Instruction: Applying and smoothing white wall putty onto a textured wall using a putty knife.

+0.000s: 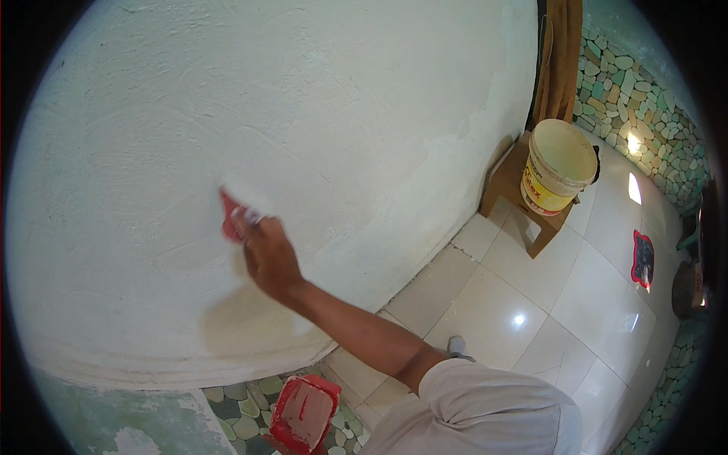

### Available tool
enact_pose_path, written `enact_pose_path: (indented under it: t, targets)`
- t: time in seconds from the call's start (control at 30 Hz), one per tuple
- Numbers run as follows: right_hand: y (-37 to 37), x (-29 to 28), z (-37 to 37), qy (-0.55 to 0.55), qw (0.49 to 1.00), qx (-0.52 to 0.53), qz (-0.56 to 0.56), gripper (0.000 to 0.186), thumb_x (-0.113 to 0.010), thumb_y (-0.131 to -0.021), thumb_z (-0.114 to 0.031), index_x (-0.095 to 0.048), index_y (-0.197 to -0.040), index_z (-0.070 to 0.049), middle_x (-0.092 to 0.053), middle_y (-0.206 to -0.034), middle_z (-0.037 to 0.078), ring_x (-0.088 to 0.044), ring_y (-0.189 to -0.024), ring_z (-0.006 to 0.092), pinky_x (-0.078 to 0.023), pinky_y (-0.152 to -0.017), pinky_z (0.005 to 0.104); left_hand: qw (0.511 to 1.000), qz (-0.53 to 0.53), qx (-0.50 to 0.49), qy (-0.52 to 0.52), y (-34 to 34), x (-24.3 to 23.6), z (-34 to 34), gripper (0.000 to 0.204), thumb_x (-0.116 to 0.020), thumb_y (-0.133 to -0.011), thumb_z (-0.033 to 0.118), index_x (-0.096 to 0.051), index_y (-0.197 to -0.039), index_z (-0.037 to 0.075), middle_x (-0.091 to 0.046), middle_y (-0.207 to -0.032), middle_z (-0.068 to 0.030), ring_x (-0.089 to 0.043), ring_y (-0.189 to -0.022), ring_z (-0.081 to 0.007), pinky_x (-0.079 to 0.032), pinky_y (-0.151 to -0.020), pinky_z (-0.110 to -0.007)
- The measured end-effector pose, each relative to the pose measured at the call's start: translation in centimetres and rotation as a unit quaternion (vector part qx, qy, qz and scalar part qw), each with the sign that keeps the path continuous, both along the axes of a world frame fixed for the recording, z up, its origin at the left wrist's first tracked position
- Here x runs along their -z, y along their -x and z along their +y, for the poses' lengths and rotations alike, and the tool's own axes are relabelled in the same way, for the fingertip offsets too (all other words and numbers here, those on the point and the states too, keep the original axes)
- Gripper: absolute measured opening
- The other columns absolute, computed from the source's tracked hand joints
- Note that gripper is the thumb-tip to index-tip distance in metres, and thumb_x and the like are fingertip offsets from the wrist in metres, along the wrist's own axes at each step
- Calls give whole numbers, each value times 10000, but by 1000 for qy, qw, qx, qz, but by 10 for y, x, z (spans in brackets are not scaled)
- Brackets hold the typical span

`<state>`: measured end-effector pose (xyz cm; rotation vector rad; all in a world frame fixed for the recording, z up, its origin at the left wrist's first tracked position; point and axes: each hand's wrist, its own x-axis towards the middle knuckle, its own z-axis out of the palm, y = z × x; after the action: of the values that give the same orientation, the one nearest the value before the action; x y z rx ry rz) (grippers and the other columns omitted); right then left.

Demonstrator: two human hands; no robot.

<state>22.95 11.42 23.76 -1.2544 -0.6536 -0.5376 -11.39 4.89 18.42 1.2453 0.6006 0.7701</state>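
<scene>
- Right hand [271,254], at the end of my bare forearm and pale sleeve [493,409], is closed around a red spreader [230,220], fingers pinched near its flat edge, which lies against the wall. I judge the step to be smoothing pale paste over it; firm, even pressure, with the edge held at a low slant, should suit.
- Left hand [277,446], mostly cut off by the lower edge, seems to grip a red tray [307,409] by its side. The tray tilts toward me, its inside coated with pale paste. I would hold it fairly level and just below the work, so that drips land in it and reloading is a short reach.
- White wall [364,98]: it fills most of the view, with raised ridges and curved strokes, roughest toward the upper left. Long, overlapping passes ought to flatten those marks; a wiped edge would leave fewer lines. Whether the paste is wet, I cannot tell.
- Glossy tiled floor [485,288], to the right below the wall: worth watching for fallen paste and for my footing.
- Farther right, a white bucket [560,163] with a yellow label stands upright on a low brown stool [504,182], near the wall and well apart from both hands.
- Farthest off, at the upper right, is a surface of green and tan pebbles [629,91].
</scene>
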Motion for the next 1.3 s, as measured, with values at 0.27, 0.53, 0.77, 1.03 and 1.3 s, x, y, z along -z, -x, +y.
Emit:
enact_pose_path:
  t: [0.27,0.53,0.77,1.03,1.3]
  targets:
    - [-71,12,-72,-57,995,52,-61,259,-483,-898,18,-649,-1092,-25,-627,-906,151,-563,-820,288,-454,-756,375,990,-10,-122,73,-17,4,-21,763,-307,-933,647,-399,-1392,45,-453,-1401,-127,-495,-1234,-328,-469,-966,-515]
    - [-211,42,-117,-14,960,271,63,481,-520,-789,58,-555,-1266,6,-548,-1004,198,-510,-929,359,-406,-842,445,887,-191,-152,391,-26,-21,-44,786,-324,-907,688,-403,-1407,87,-426,-1435,-133,-425,-1303,-361,-423,-1009,-566]
    - [-90,-3,-38,-11,992,126,-10,503,-546,-798,47,-545,-1296,-24,-525,-963,194,-480,-899,359,-417,-813,433,846,139,-144,-494,-19,28,-60,753,-348,-922,654,-410,-1403,78,-445,-1413,-150,-430,-1299,-356,-427,-1014,-540]
    - [7,-3,-22,79,981,-133,-117,471,-571,-781,75,-553,-1238,-38,-543,-951,164,-514,-855,330,-449,-734,411,855,-200,-189,440,-20,3,-52,658,-337,-960,581,-475,-1327,53,-525,-1325,-134,-514,-1208,-320,-424,-1029,-476]
    - [29,6,-128,24,954,-296,-44,356,-552,-836,97,-577,-1176,-6,-622,-1004,177,-597,-865,287,-471,-770,319,983,-100,-58,145,-26,37,-56,645,-258,-987,580,-476,-1299,60,-530,-1305,-117,-504,-1214,-283,-393,-1050,-467]
